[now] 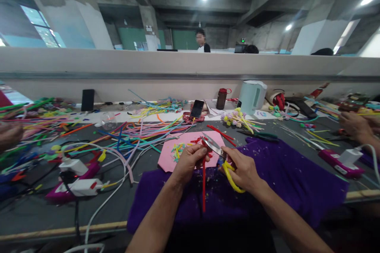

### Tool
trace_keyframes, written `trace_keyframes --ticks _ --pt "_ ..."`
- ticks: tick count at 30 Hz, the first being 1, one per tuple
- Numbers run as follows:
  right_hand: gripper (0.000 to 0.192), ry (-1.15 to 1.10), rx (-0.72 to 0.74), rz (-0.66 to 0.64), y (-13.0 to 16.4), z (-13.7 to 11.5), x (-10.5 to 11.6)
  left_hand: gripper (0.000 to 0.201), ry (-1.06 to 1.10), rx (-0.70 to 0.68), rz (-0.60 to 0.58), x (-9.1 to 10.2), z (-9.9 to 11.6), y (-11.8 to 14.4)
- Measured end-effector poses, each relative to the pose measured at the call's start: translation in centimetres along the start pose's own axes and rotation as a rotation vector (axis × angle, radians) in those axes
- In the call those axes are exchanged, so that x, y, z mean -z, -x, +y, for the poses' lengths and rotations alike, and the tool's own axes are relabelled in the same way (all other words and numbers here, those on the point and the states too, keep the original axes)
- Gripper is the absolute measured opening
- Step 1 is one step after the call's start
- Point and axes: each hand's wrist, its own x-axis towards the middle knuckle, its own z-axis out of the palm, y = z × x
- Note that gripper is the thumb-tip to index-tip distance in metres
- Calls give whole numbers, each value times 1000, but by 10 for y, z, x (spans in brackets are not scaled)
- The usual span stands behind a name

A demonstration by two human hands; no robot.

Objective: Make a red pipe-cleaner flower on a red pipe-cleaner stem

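Observation:
My left hand (190, 161) pinches a red pipe cleaner (204, 191), whose long end hangs down over the purple cloth (285, 166). In my right hand (245, 170) is a pair of scissors (214, 146) with yellow handles. Its partly spread blades reach left to the top of the red pipe cleaner by my left fingertips. Whether they touch it I cannot tell. Beneath both hands lies a pink sheet (166, 160), with small yellow, green and red cut pieces (177, 151) on it.
Loose pipe cleaners (142, 130) cover the left of the table. White chargers (86, 187) and cables sit on a purple power strip (53, 195). Behind stand a phone (197, 108), a bottle (221, 99) and a kettle (251, 97). Other people's hands (356, 126) show at both sides.

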Motion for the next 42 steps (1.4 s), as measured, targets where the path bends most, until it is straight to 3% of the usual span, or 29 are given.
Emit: trace_keyframes --ticks 26,42 --pt "50 -3 35 7 4 6 -5 28 10 20 -13 1 0 0" --pt "48 -51 -48 76 7 7 0 31 9 -31 -67 -3 0 1"
